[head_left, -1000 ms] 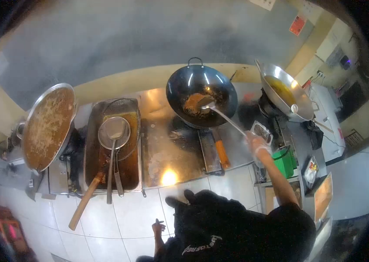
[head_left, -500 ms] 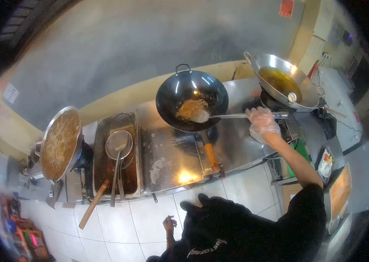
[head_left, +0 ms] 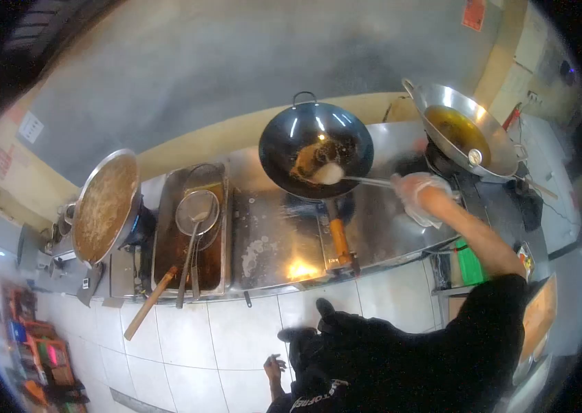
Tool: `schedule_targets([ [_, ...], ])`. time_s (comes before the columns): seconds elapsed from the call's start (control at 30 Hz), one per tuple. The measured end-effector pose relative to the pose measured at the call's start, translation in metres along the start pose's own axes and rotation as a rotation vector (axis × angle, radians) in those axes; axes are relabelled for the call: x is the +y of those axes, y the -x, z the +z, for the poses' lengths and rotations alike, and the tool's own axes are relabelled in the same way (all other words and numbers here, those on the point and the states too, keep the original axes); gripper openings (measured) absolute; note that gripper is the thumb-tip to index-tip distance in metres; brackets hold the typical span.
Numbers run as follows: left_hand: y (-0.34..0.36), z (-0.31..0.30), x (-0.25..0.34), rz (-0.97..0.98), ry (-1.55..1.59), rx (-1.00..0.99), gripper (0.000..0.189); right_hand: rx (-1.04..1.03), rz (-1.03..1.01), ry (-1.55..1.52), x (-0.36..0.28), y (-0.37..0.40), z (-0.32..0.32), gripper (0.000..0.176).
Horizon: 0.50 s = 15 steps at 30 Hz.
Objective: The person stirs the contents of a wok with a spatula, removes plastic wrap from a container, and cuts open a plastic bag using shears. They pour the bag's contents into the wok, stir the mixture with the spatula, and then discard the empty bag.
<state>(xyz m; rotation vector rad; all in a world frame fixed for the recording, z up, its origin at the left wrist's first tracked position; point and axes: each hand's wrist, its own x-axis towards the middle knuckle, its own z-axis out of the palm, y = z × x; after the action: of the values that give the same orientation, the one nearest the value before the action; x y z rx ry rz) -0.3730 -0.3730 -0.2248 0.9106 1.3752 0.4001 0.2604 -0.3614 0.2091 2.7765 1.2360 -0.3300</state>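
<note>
So I've got gloved right hand wrapped round ladle, round end down in dark wok; left hand hangs over floor tiles, fingers loosely spread.

Dark wok: metal, glossy inside; its handle, orange-brown wood by the look. Ladle: bare metal. Glove: thin clear plastic, wrinkled. Tabletop: shiny steel, blotched. Floor tiles: smooth, glossy. Shirt: matt black cloth.

A stainless-steel worktop carries a rectangular metal tray at nine o'clock and a black wok at twelve. At two, a dark stand bears a steel wok.
</note>
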Motion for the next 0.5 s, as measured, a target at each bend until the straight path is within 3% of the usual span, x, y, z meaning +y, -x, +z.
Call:
schedule_targets([
  [0.03, 0.01, -0.005, -0.012, -0.016, 0.094, 0.104, 0.041, -0.001, -0.008, 0.002, 0.003, -0.014, 0.006, 0.038],
  [0.1, 0.023, -0.024, -0.046, 0.254, -0.146, 0.029, 0.041, 0.052, -0.237, 0.26, 0.018, -0.03, 0.035, 0.04],
  [0.13, 0.022, -0.031, -0.034, -0.191, 0.006, -0.034, 0.043, 0.055, -0.226, 0.262, 0.03, -0.021, 0.037, 0.04],
  [0.17, -0.008, -0.078, -0.088, 0.081, -0.279, -0.459, 0.045, 0.084, -0.285, 0.292, 0.025, -0.017, 0.031, 0.033],
  [0.23, 0.001, -0.089, -0.068, -0.359, 0.128, -0.036, 0.046, 0.106, -0.456, 0.354, 0.005, -0.021, 0.027, 0.02],
  [0.27, 0.005, -0.095, -0.057, -0.351, 0.156, -0.013, 0.046, 0.086, -0.296, 0.257, -0.015, -0.015, 0.007, 0.018],
  [0.3, 0.01, -0.099, -0.051, -0.29, 0.187, 0.144, 0.049, 0.058, -0.131, 0.164, -0.031, -0.006, -0.011, 0.018],
  [0.33, 0.021, -0.106, -0.053, -0.244, 0.206, 0.292, 0.053, 0.031, -0.226, 0.558, -0.027, -0.025, 0.012, 0.018],
  [0.37, 0.016, -0.118, -0.058, -0.241, 0.22, 0.205, 0.056, 0.024, -0.231, 0.575, -0.057, -0.009, 0.008, 0.018],
  [0.43, 0.01, -0.145, -0.064, -0.239, 0.15, -0.005, 0.041, 0.188, -0.004, 0.19, -0.12, 0.025, 0.004, 0.018],
  [0.5, 0.0, -0.176, -0.072, -0.274, 0.233, 0.019, 0.039, 0.174, -0.284, 0.463, -0.054, -0.008, 0.035, 0.016],
])
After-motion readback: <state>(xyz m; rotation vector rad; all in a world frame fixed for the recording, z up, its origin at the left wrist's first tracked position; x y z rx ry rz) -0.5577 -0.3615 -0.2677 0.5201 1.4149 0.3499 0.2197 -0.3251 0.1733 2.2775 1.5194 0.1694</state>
